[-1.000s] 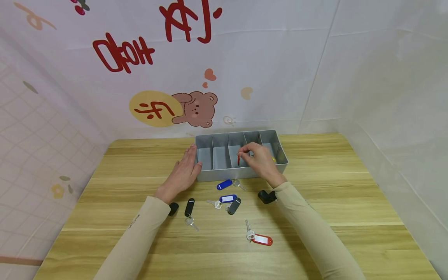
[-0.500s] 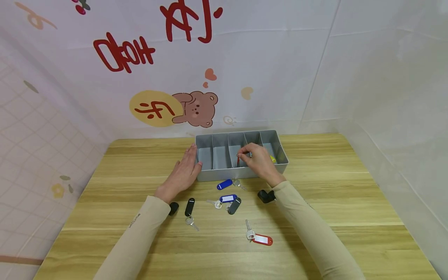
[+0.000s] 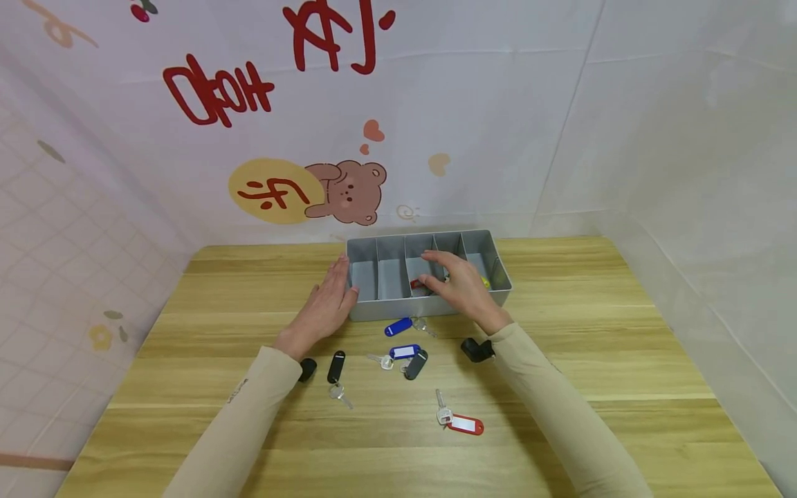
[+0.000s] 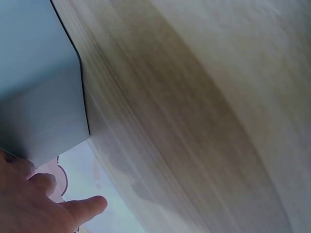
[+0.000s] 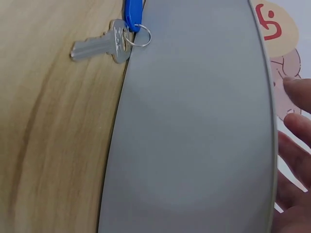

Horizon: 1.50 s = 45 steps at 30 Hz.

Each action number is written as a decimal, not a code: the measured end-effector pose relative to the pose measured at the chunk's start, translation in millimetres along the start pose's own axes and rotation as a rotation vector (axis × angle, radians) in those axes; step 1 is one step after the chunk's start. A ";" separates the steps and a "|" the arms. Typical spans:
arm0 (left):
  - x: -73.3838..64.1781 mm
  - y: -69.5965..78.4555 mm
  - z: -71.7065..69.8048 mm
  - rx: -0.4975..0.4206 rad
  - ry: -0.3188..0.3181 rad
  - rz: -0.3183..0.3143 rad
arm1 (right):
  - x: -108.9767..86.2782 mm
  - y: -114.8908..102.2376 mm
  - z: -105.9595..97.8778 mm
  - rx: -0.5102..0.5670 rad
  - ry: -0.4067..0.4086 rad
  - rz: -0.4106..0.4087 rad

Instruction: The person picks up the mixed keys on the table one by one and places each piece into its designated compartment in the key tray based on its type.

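Note:
A grey divided box point(image 3: 389, 310) stands at the back of the table. Against its left end rests my left hand point(image 3: 322, 309), fingers straight; the left wrist view shows its fingers point(image 4: 87, 208) at the box's wall point(image 4: 48, 111). Over the middle compartment hovers my right hand point(image 3: 463, 287), thumb and index finger parted with nothing between them. Below its thumb a red key tag point(image 3: 415, 283) lies in that compartment, partly hidden by the hand. A yellow tag point(image 3: 486, 282) shows in the rightmost compartment. In the right wrist view the fingers point(image 5: 296, 145) reach over the box's rim.
In front of the box lie a blue tag point(image 3: 398, 326) with a key point(image 5: 97, 46), another blue tag point(image 3: 405, 351), a dark grey tag point(image 3: 416, 365), a black tag point(image 3: 336, 366) and a red tag point(image 3: 465, 424). Black objects point(image 3: 476, 350) sit near both forearms. A printed wall cloth hangs behind.
My right thumb and index finger have parted and let go of the red key tag, which was upright between them and now lies in the middle compartment. My left hand stays put.

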<state>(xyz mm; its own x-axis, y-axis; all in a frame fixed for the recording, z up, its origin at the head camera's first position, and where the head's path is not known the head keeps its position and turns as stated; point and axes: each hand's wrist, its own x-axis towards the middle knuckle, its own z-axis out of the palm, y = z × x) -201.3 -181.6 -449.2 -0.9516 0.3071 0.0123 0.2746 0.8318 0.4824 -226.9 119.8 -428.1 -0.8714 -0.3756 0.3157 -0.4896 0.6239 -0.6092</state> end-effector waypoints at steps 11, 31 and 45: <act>0.5 0.1 0.6 0.000 0.003 -0.001 | -26.6 -10.3 -12.6 0.020 0.026 -0.102; 1.2 -0.4 1.7 -0.005 -0.002 0.009 | -93.5 -26.5 -29.1 -0.022 -0.101 -0.166; 1.2 -0.8 1.7 -0.012 0.002 0.011 | -130.0 -28.0 -31.4 -0.034 -0.252 -0.266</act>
<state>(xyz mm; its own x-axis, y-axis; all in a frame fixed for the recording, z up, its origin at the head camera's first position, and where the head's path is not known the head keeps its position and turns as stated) -202.5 -181.1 -451.0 -0.9489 0.3151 0.0194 0.2833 0.8227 0.4929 -100.8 172.7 -429.2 -0.6803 -0.6821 0.2682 -0.7026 0.5027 -0.5036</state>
